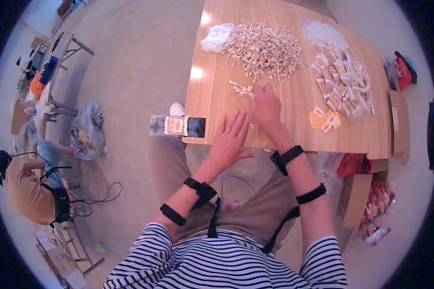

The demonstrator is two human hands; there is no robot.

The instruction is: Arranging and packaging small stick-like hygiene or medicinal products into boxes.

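My left hand [231, 134] lies flat near the table's front edge, fingers stretched out and holding nothing. To its right and farther in, my right hand [266, 106] is closed with its fingers curled at the right end of a small bunch of cotton swabs [240, 89]. Part of that bunch is hidden by the fingers. Beyond both hands a big heap of loose cotton swabs [265, 48] covers the far middle of the table. One or two stray swabs lie between my hands, partly hidden.
Clear plastic bags [218, 37] lie left of the heap. To the right are filled swab packs [342, 79], more clear bags [323, 32] and yellow-white cards [324, 119] on the wooden table [217, 103]. A packed item [177, 125] overhangs the front left corner. Another person [31, 192] sits far left.
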